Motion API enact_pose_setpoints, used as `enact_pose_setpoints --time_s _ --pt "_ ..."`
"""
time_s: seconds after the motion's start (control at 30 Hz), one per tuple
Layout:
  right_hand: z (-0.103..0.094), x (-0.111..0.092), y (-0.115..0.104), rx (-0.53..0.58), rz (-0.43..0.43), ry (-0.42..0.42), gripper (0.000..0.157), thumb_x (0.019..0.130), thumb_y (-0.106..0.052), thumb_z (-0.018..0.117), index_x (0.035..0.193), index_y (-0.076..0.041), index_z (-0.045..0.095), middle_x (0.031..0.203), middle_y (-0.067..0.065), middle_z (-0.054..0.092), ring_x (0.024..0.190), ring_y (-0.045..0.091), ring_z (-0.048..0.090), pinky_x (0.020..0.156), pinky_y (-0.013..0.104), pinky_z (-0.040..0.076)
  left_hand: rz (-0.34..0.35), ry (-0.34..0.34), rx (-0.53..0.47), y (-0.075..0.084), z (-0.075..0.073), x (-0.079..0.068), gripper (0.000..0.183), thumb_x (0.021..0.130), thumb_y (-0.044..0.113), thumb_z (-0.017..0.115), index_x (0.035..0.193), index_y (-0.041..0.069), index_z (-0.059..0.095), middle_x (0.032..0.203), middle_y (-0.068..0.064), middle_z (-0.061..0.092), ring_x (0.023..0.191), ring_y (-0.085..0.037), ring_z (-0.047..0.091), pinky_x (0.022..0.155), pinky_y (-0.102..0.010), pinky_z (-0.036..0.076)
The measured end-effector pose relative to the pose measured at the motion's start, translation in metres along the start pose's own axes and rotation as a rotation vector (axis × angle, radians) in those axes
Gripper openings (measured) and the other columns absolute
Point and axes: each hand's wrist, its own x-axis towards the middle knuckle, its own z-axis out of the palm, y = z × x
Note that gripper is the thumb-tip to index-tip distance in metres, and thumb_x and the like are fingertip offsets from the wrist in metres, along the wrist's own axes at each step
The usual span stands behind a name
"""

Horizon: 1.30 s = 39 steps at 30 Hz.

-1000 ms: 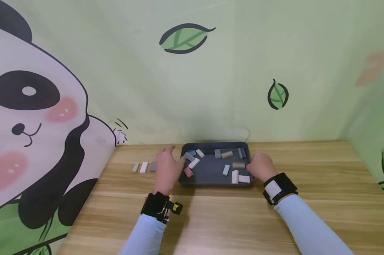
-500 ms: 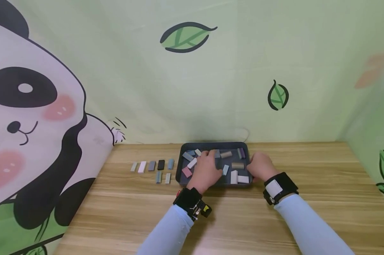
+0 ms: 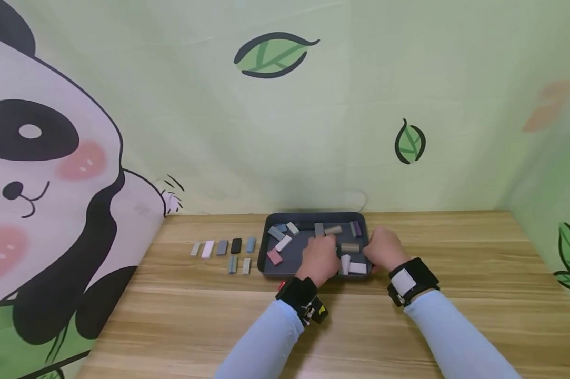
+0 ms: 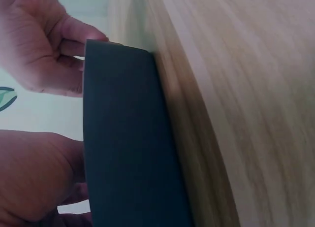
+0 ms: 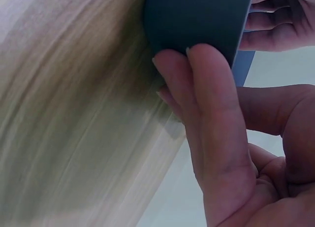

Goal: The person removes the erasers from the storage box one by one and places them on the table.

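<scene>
A dark grey tray (image 3: 294,271) holding several small blocks stands on the wooden table. My right hand (image 3: 386,248) grips its right wall; in the right wrist view the fingers (image 5: 214,89) lie against the outside and the thumb reaches over the rim. My left hand (image 3: 320,259) reaches down into the middle of the tray with bent fingers. It covers the spot of a light blue block, and the tray wall (image 4: 123,128) hides its fingertips in the left wrist view, so I cannot tell whether it holds a block. Two white blocks (image 3: 358,268) lie between the hands.
Left of the tray, two rows of blocks lie on the table, among them a black block (image 3: 236,245) and a white block (image 3: 207,249). In the tray's left part are a pink block (image 3: 275,256) and several others. A printed cloth wall (image 3: 341,105) rises behind.
My left hand has moved right, from the tray's left end into its middle, uncovering the blocks on the table. My right hand has stayed on the tray's right wall.
</scene>
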Motion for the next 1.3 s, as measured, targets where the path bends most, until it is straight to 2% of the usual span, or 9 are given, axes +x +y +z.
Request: enact_pose_setpoints --time_s 0.17,0.5,0.63,0.83,0.93,1.03,1.17,1.3 --pt "0.000 0.000 0.000 -0.021 0.020 0.010 0.006 0.078 -0.002 0.055 0.076 0.003 0.057 0.071 0.016 0.061 0.044 0.021 0.063 0.042 0.026 0.049 0.044 0.021 0.067 0.004 0.004 0.000 0.011 0.084 0.016 0.060 0.089 0.017 0.070 0.099 -0.006 0.067 0.087 -0.027 0.057 0.062 -0.041 0.050" --pt "0.004 0.000 0.000 -0.004 0.026 0.031 0.007 0.076 -0.002 0.055 0.070 0.002 0.058 0.065 0.015 0.061 0.042 0.020 0.062 0.041 0.027 0.049 0.117 0.074 0.089 -0.001 0.005 -0.003 0.018 0.083 0.009 0.059 0.070 0.019 0.067 0.082 -0.001 0.069 0.075 -0.018 0.064 0.054 -0.034 0.050" --pt "0.005 -0.001 0.000 -0.010 0.019 0.039 0.009 0.077 -0.002 0.055 0.069 0.002 0.058 0.066 0.015 0.061 0.042 0.020 0.062 0.041 0.026 0.049 0.118 0.087 0.074 -0.004 0.002 -0.006 0.021 0.082 0.007 0.058 0.066 0.018 0.066 0.079 -0.002 0.069 0.071 -0.019 0.065 0.051 -0.034 0.048" --pt "0.005 -0.003 0.000 -0.023 0.006 0.051 0.010 0.077 -0.002 0.055 0.069 0.002 0.058 0.066 0.016 0.062 0.041 0.019 0.061 0.040 0.026 0.048 0.085 0.063 0.005 -0.014 -0.001 -0.010 0.012 0.080 0.008 0.063 0.071 0.016 0.067 0.074 0.000 0.066 0.066 -0.016 0.061 0.050 -0.031 0.044" --pt "0.005 -0.004 -0.002 -0.025 0.008 0.052 0.008 0.076 -0.001 0.055 0.071 0.003 0.058 0.069 0.018 0.063 0.042 0.020 0.062 0.040 0.026 0.048 0.059 0.040 -0.036 -0.024 -0.002 -0.010 0.009 0.079 0.008 0.064 0.081 0.014 0.071 0.080 0.001 0.068 0.071 -0.014 0.061 0.057 -0.030 0.048" --pt "0.005 -0.004 -0.003 -0.031 0.023 0.047 0.007 0.077 -0.001 0.055 0.074 0.004 0.059 0.073 0.018 0.063 0.045 0.021 0.063 0.041 0.025 0.048 0.024 0.014 -0.125 -0.036 -0.009 -0.011 0.020 0.078 0.007 0.065 0.096 0.013 0.072 0.093 0.000 0.070 0.080 -0.014 0.062 0.068 -0.031 0.051" --pt "0.004 -0.004 -0.004 -0.047 0.027 0.045 0.008 0.078 -0.002 0.055 0.076 0.004 0.060 0.073 0.018 0.064 0.047 0.021 0.064 0.041 0.024 0.048 0.010 0.047 -0.242 -0.056 -0.028 -0.014 0.026 0.080 0.008 0.064 0.105 0.012 0.070 0.102 -0.002 0.069 0.089 -0.016 0.062 0.078 -0.035 0.050" --pt "0.004 -0.005 -0.005 -0.061 0.017 0.045 0.008 0.078 -0.001 0.055 0.075 0.004 0.060 0.072 0.018 0.064 0.047 0.021 0.064 0.041 0.024 0.047 0.003 0.141 -0.297 -0.079 -0.048 -0.018 0.027 0.083 0.009 0.062 0.108 0.009 0.069 0.101 -0.005 0.069 0.088 -0.018 0.063 0.074 -0.033 0.050"
